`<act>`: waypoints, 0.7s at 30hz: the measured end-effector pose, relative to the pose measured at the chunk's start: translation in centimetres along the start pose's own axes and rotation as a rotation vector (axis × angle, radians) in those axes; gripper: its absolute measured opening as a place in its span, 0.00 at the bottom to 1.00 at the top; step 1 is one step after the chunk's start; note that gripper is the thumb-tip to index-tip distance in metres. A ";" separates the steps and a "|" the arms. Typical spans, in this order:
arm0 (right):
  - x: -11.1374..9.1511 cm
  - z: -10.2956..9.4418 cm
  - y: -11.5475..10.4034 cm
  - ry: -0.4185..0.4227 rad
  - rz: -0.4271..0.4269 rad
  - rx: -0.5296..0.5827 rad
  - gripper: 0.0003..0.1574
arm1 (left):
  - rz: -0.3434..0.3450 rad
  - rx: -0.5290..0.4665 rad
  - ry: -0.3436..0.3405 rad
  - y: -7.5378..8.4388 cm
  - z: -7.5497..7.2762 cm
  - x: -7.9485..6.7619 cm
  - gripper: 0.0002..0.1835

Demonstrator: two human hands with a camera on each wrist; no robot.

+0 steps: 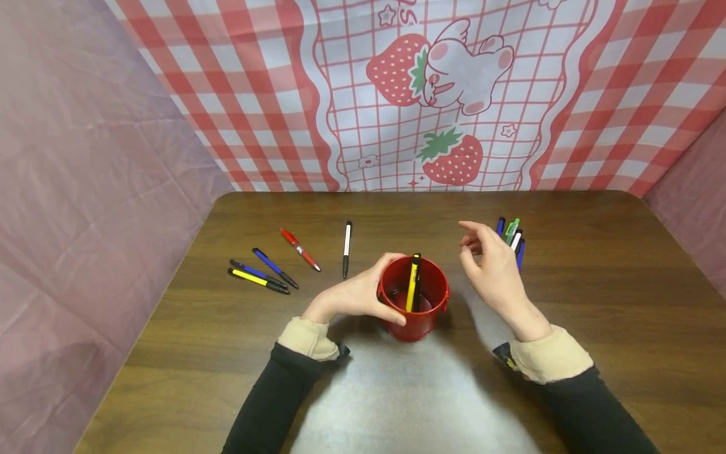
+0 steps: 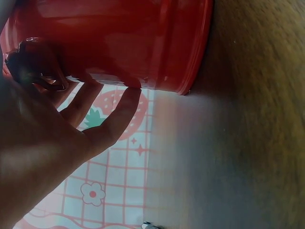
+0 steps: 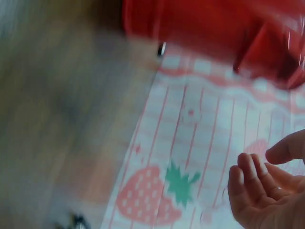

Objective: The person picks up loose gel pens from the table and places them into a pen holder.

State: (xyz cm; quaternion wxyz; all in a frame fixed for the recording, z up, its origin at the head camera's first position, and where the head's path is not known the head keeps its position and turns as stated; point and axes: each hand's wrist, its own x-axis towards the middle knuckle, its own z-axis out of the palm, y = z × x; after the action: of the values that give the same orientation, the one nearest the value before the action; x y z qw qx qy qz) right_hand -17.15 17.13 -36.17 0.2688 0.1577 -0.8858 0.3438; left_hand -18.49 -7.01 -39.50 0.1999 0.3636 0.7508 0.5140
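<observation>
A small red bucket (image 1: 416, 328) stands on the table in front of me. My left hand (image 1: 363, 293) grips it from the left, thumb at the near side and fingers round the far side; the left wrist view shows those fingertips against the wall of the bucket (image 2: 109, 38). Leaning inside are a yellow pen (image 1: 411, 284) with a black end and a dark pen beside it. To the right of the bucket, my right hand (image 1: 493, 271) is raised with nothing in it, its index finger extended and the other fingers loosely bent. In the right wrist view this hand (image 3: 267, 191) is apart from the bucket.
On the left lie a yellow pen (image 1: 249, 277), two blue pens (image 1: 275, 267), a red pen (image 1: 299, 249) and a white pen (image 1: 347, 246). Beyond my right hand is a bunch of several pens, including a green pen (image 1: 512, 230). A strawberry-patterned cloth (image 1: 351, 94) hangs behind the table (image 1: 170, 353).
</observation>
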 end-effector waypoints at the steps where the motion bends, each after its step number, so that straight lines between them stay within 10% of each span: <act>1: 0.3 -0.3 0.5 -0.018 0.028 -0.021 0.22 | 0.002 0.003 -0.001 0.0 0.0 0.0 0.48; 21: 1.5 -4.3 9.7 -0.477 0.497 -0.288 0.37 | -0.014 -0.017 -0.016 0.5 0.0 -0.1 0.47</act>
State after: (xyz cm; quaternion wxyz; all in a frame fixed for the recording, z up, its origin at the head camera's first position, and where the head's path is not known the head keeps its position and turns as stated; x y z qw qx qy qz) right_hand -21.27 26.88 -37.65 -0.0171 -0.0259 -0.9741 0.2240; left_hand -18.29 -7.02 -39.05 0.2126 0.3606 0.7474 0.5159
